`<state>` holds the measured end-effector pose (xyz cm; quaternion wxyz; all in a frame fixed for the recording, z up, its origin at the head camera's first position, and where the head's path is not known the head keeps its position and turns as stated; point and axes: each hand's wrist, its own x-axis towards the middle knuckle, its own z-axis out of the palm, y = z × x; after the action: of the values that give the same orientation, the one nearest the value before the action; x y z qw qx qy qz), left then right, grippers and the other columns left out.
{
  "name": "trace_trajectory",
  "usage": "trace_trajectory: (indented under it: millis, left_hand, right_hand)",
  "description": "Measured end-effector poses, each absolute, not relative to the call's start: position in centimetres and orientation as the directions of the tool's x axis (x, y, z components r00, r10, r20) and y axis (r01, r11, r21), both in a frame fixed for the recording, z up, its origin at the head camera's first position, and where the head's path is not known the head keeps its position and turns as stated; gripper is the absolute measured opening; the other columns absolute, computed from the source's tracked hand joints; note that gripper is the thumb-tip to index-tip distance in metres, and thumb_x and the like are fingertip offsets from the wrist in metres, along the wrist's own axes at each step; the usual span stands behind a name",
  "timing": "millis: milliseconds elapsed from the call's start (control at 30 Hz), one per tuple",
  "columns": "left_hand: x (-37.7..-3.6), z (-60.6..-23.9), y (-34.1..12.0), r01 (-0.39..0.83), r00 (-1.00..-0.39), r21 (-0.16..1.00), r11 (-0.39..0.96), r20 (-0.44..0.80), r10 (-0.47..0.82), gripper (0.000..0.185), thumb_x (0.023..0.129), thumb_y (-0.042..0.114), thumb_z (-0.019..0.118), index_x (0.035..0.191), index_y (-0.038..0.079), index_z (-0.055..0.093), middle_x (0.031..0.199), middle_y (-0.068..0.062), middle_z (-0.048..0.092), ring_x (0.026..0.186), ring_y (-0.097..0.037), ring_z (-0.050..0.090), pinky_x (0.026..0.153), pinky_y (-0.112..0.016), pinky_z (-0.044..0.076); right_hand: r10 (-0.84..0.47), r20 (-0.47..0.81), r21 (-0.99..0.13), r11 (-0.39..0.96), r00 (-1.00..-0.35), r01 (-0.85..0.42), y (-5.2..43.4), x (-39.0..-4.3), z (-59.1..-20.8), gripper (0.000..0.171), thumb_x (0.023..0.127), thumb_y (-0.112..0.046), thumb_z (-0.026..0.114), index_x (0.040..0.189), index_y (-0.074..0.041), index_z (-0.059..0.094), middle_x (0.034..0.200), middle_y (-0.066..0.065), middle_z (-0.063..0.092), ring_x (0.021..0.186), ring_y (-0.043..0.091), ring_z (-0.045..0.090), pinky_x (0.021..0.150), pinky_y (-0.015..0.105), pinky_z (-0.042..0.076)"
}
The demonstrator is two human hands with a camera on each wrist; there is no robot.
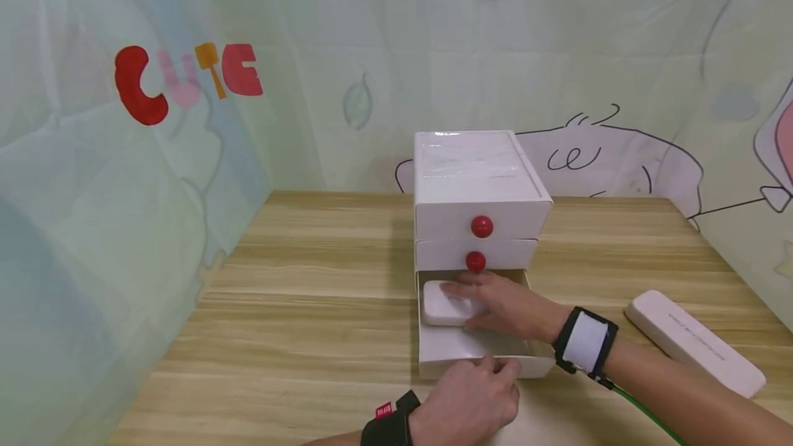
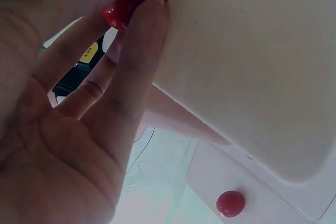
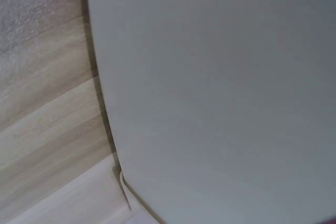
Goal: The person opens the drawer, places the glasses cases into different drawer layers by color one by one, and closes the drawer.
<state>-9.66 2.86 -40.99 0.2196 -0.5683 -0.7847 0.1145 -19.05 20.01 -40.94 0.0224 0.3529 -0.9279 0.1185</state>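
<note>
A white three-drawer cabinet (image 1: 480, 177) with red knobs stands mid-table, and its bottom drawer (image 1: 471, 356) is pulled out. A white rounded box (image 1: 442, 308) lies inside that drawer. My right hand (image 1: 471, 305) reaches in over the box, fingers across its top and thumb at its near edge, holding it. At the drawer's front, my left hand (image 1: 498, 365) pinches the drawer's red knob (image 2: 126, 6) between thumb and finger. The right wrist view shows only a close white surface (image 3: 220, 87) beside wood.
A long white case (image 1: 694, 351) lies on the wooden table (image 1: 297, 308) to the right of the cabinet. Printed cloth walls (image 1: 186, 81) enclose the table on the left, back and right. The two upper drawers are closed, each with a red knob (image 1: 481, 227).
</note>
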Motion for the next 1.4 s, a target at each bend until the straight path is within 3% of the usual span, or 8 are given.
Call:
trace_trajectory:
  millis: [467,867,1033,1400]
  left_hand:
    - [-9.6,-40.9,2.8,0.842,-0.252,-0.432,0.323,0.213,0.944,0.011,0.095,0.03,0.067,0.093,0.033,0.077,0.097,0.008,0.06,0.08,-0.004,0.065,0.05,-0.016,0.047]
    - [-9.6,-40.9,2.8,0.85,-0.255,-0.424,0.311,0.185,0.949,0.009,0.094,0.035,0.068,0.092,0.036,0.076,0.095,0.008,0.059,0.077,-0.005,0.063,0.047,-0.017,0.045]
    - [-9.6,-41.0,2.8,0.852,-0.248,-0.423,0.309,0.195,0.949,0.009,0.094,0.036,0.067,0.092,0.036,0.076,0.094,0.008,0.058,0.077,-0.005,0.063,0.048,-0.017,0.045]
    - [-9.7,-40.8,2.8,0.861,-0.255,-0.409,0.303,0.169,0.952,0.009,0.095,0.036,0.067,0.093,0.035,0.077,0.095,0.008,0.058,0.076,-0.005,0.063,0.049,-0.016,0.046]
  right_hand:
    - [-0.636,0.144,-0.127,0.748,-0.758,-0.651,20.1,-19.5,-41.4,0.065,0.083,-0.027,0.086,0.142,-0.021,0.061,0.137,0.007,0.065,0.113,0.02,0.067,0.093,0.039,0.056]
    - [-0.642,0.273,0.129,0.763,-0.717,-0.634,20.4,-19.7,-42.4,0.06,0.085,-0.028,0.084,0.141,-0.021,0.063,0.134,0.004,0.068,0.089,0.014,0.068,0.084,0.034,0.058]
    - [-0.646,0.243,0.209,0.763,-0.723,-0.611,20.6,-19.6,-42.7,0.059,0.091,-0.026,0.077,0.147,-0.018,0.057,0.14,0.006,0.064,0.098,0.017,0.065,0.093,0.037,0.056]
    - [-0.677,0.277,0.395,0.727,-0.682,-0.561,21.0,-19.8,-43.4,0.056,0.095,-0.02,0.071,0.148,-0.017,0.054,0.146,0.007,0.056,0.119,0.02,0.057,0.106,0.04,0.05]
